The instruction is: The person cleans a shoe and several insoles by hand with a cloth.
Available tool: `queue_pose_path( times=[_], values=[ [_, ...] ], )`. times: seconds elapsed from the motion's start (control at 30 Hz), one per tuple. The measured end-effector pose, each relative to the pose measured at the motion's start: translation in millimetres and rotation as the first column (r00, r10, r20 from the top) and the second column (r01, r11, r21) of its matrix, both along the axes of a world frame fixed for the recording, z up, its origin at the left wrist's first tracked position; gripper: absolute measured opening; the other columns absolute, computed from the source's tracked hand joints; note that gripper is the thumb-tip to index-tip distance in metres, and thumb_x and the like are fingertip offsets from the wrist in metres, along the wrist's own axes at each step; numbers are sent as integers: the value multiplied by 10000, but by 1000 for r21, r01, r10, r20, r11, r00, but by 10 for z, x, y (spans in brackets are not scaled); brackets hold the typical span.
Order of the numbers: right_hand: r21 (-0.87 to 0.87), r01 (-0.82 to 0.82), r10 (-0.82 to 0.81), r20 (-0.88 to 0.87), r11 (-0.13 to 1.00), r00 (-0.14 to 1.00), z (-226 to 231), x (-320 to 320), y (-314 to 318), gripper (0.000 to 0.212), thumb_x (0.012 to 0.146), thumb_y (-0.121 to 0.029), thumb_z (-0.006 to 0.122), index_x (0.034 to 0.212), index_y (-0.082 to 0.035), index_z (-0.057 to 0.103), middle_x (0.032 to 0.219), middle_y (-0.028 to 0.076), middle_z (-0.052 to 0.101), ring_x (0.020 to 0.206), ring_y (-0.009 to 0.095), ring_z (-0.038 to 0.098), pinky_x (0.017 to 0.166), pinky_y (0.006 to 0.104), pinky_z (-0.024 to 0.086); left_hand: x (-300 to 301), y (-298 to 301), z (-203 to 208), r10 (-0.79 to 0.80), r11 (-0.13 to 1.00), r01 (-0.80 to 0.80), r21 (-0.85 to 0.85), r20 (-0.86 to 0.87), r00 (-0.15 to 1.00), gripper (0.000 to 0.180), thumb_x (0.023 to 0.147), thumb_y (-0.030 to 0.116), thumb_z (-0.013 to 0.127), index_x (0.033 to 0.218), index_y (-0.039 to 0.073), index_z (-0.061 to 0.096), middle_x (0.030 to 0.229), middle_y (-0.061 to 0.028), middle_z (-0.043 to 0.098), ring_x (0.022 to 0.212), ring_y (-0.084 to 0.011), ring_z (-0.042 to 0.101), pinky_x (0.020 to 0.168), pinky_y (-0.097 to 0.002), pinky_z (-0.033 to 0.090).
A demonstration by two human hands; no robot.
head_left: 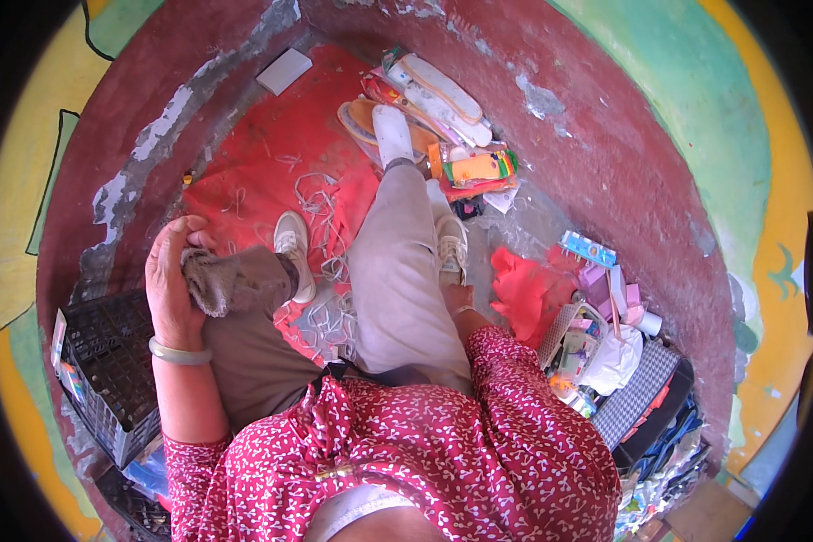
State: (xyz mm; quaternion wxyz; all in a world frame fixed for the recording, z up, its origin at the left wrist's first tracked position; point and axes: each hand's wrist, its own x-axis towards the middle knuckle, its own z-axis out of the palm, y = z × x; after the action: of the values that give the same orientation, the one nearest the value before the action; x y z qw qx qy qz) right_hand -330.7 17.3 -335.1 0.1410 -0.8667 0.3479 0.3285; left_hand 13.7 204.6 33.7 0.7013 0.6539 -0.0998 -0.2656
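My left hand [173, 275] is raised at the left, palm turned inward, fingers slightly bent and apart from the thumb; nothing shows in it. Right beside its palm, a fuzzy grey cloth [212, 283] lies at my bent left knee. My right hand [458, 297] is down beside my right leg, close to a beige lace-up shoe [453, 246]; its fingers are mostly hidden. Another beige shoe [291, 244] is at the end of my left leg. A white sock [391, 133] covers the foot of my outstretched right leg, over tan insoles [361, 117].
Red sheeting [262, 135] covers much of the floor, with tangled white cords [321, 203] on it. White insoles [438, 90] and packaged orange insoles [479, 167] lie by the far wall. A black crate [113, 370] stands left; a cluttered basket [569, 339] and houndstooth bag [637, 388] stand right.
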Motion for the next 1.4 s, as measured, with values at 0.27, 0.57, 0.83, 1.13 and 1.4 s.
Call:
queue_pose_path(
  times=[0.27, 0.57, 0.83, 1.13, 1.4],
  values=[
    [79, -127, 135, -102, 989, 985, -813, -345, -59, 299, 820, -172, 438, 1096, -146, 550, 1099, 128, 575, 980, 272, 576, 872, 421, 386, 5, -52, 23, -35, 999, 35, -22, -23, 999, 215, 892, 182, 472, 905, -2, 585, 706, -35, 555, 635, -92, 494, 588, -208, 394],
    [217, 252, -228, -132, 943, 965, -405, -239, -31, 331, 851, -230, 398, 1095, -81, 564, 1123, 138, 568, 1000, 306, 566, 848, 366, 441, -16, 19, 41, 2, 1000, -3, -21, -20, 1000, 215, 889, 184, 476, 908, -1, 583, 705, -42, 564, 637, -97, 502, 586, -212, 398],
    [415, 709, -708, -192, 569, 680, -489, 100, -333, 226, 754, -201, 572, 916, -47, 608, 833, 140, 629, 673, 231, 620, 578, 331, 500, -9, 75, 57, 14, 1000, -14, -19, 26, 1000, 216, 886, 189, 482, 921, 2, 584, 706, -39, 567, 649, -96, 506, 588, -210, 393],
    [746, 518, -877, -185, -419, -443, -333, 194, -685, 214, 809, -212, 514, 888, -15, 545, 824, 124, 606, 708, 265, 609, 480, 371, 461, 39, 71, 43, 7, 999, -7, -47, -2, 1000, 201, 889, 163, 476, 911, -8, 580, 708, -42, 560, 632, -104, 517, 575, -231, 433],
    [910, 297, -902, -157, -291, -403, 1053, 564, -1330, 345, 827, -205, 471, 1095, 10, 444, 1110, 194, 503, 966, 328, 534, 801, 465, 467, 130, 70, 44, -4, 983, -8, -186, -60, 998, 183, 879, 154, 482, 883, -5, 572, 697, -51, 562, 627, -119, 537, 569, -233, 444]
  ],
)
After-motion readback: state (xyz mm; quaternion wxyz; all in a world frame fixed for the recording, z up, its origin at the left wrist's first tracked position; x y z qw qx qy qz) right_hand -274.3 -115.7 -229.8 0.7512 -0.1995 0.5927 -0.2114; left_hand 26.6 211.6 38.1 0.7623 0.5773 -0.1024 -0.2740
